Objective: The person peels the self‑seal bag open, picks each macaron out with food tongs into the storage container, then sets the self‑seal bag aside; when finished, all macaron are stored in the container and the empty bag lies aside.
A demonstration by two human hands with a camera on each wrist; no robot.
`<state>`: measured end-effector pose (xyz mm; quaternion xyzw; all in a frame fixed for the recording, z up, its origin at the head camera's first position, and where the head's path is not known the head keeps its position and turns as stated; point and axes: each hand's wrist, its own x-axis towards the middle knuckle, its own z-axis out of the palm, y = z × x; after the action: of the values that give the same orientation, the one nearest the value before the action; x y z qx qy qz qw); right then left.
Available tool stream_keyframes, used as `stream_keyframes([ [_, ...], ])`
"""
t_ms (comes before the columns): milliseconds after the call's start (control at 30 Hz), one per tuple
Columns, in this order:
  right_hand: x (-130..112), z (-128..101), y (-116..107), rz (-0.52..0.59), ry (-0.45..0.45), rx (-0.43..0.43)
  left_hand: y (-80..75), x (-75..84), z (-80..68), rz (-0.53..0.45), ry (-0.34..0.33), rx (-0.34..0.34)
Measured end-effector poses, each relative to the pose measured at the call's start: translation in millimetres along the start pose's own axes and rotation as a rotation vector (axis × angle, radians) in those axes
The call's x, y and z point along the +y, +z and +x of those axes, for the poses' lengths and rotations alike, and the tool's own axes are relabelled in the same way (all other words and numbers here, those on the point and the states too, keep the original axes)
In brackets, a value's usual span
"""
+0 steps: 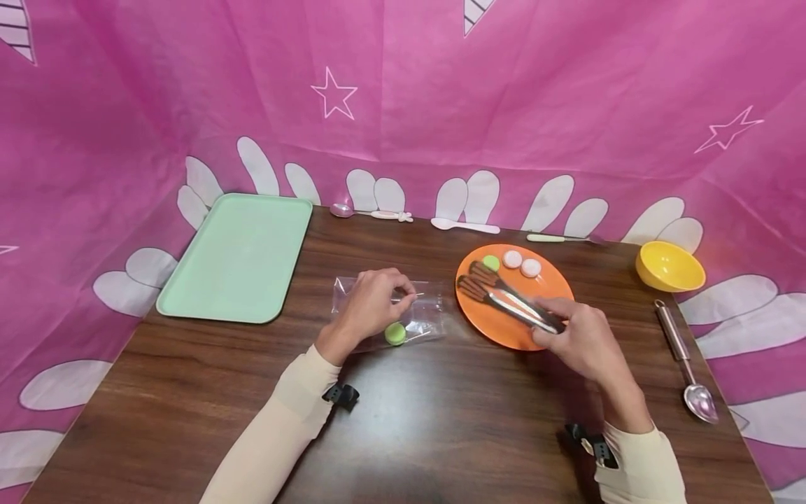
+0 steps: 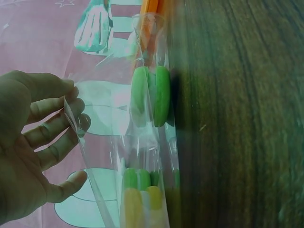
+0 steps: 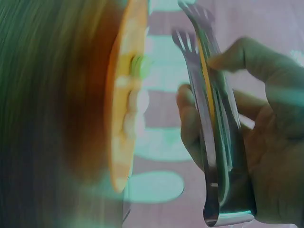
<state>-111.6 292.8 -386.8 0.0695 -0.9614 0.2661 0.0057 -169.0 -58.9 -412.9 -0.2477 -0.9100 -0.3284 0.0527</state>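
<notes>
I see my left hand (image 1: 371,302) pinching the top film of a clear plastic bag (image 1: 420,316), lying on the worktop (image 1: 441,420) just left of the orange plate (image 1: 554,287); a green macaron (image 1: 395,333) sits inside. My right hand (image 1: 582,339) grips tongs (image 1: 510,297) over the plate, tips near another green macaron (image 1: 491,263) and two white ones (image 1: 521,263)

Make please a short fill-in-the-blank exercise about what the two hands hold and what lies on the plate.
1. The right hand holds a pair of ____ over the orange plate.
2. The left hand pinches a clear ____ with a green macaron inside.
3. On the plate lie two white macarons and one ____ macaron.

Missing words: tongs; bag; green
</notes>
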Motion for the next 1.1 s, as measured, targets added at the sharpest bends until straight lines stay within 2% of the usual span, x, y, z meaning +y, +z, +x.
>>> stream_keyframes([
  [233,-16,5,13,0.034,-0.178,-0.154,0.2,1.3,0.2,0.014,-0.011,-0.003],
  [467,-18,19,33,0.065,-0.313,-0.214,0.1,2.4,0.3,0.015,-0.012,-0.020],
  [767,-29,30,52,0.146,-0.363,-0.337,1.0,1.3,-0.2,0.062,0.059,-0.020],
  [1000,-40,33,64,0.197,-0.364,-0.383,0.2,0.8,-2.0,0.049,0.057,-0.035],
  [1100,-41,33,66,0.209,-0.360,-0.392,-2.6,1.1,-1.9,0.046,0.061,-0.063],
])
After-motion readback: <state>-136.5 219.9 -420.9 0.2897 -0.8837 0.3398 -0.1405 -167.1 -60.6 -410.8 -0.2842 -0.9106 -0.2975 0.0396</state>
